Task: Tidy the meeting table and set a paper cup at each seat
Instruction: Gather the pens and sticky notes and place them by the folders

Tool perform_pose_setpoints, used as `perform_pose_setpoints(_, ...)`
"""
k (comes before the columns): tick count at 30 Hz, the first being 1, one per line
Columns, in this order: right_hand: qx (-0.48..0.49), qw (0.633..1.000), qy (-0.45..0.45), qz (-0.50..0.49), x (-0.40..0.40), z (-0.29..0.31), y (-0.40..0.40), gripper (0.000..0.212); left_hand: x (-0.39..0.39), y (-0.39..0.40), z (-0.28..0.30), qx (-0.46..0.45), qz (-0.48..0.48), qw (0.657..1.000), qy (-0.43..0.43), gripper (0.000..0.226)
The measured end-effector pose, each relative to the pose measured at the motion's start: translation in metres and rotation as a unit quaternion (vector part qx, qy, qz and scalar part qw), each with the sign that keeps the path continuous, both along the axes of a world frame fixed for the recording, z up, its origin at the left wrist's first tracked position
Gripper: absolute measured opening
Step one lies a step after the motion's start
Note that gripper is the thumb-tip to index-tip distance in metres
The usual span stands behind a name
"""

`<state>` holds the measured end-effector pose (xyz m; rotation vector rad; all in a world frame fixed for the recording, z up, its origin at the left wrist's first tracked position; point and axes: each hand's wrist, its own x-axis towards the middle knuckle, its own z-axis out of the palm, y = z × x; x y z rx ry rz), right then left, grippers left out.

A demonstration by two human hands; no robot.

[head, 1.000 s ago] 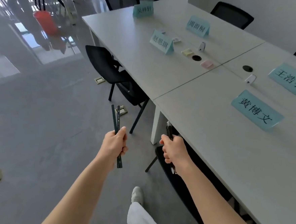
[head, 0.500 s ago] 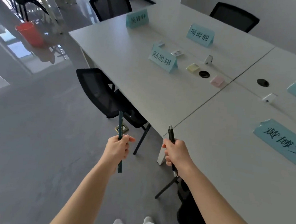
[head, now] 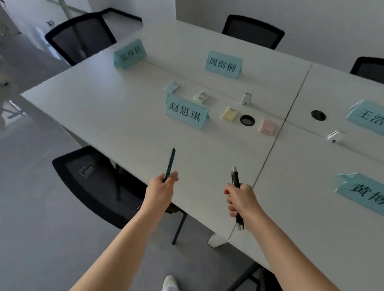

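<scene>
Tidying partly under way, judging by what is held. Left hand (head: 160,188) clenched round dark green pencils (head: 169,164), right hand (head: 241,200) clenched round black pens (head: 236,178), both held upright above the near edge of the bench (head: 120,122).

Still left along the bench's middle line: a blue pad (head: 172,86), a white printed pad (head: 201,97), a yellow pad (head: 229,113), a pink pad (head: 267,126) and two small white gadgets (head: 246,98) (head: 335,135). Name cards (head: 185,110) standing at the seats.

No paper cup anywhere in view, so no seat served yet; most of the task probably still ahead.

Plenty of bare surface between the near edge and the clutter. Floor to the left open, apart from a chair (head: 97,184) tucked under the near edge just beside the left forearm. Further chairs at the far edge and the far left corner.
</scene>
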<state>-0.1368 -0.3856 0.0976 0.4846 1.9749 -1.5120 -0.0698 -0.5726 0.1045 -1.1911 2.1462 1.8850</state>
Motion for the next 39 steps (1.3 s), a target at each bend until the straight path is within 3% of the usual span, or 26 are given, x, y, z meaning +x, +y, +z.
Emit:
perform_pose_setpoints(5, 0.004, 0.999, 0.010, -0.039, -0.063, 0.002, -0.012, 0.019, -0.089, -0.023, 0.003, -0.027, -0.096, 0.995, 0.001, 0.035)
perform_pose_setpoints(10, 0.045, 0.996, 0.028, -0.072, -0.137, -0.012, -0.001, 0.017, -0.184, -0.006, -0.003, -0.098, -0.188, 0.977, -0.025, 0.028)
perform_pose_setpoints(13, 0.075, 0.993, 0.013, -0.095, -0.195, -0.029, 0.015, 0.018, -0.247, 0.011, -0.010, -0.133, -0.195, 0.970, -0.052, 0.013)
perform_pose_setpoints(21, 0.173, 0.978, 0.005, -0.116, -0.337, -0.069, 0.055, 0.015, -0.391, 0.051, -0.048, -0.192, -0.195, 0.954, -0.121, 0.013)
perform_pose_setpoints(26, 0.275, 0.958, -0.017, -0.079, -0.402, -0.105, 0.064, 0.042, -0.456, 0.059, -0.089, -0.279, -0.220, 0.918, -0.176, 0.039)
perform_pose_setpoints(32, 0.337, 0.940, -0.025, -0.055, -0.420, -0.134, 0.056, 0.078, -0.486, 0.062, -0.127, -0.340, -0.254, 0.874, -0.237, 0.076)
perform_pose_setpoints(39, 0.397, 0.917, -0.022, -0.019, -0.425, -0.145, 0.055, 0.071, -0.496, 0.060, -0.150, -0.351, -0.241, 0.874, -0.234, 0.072)
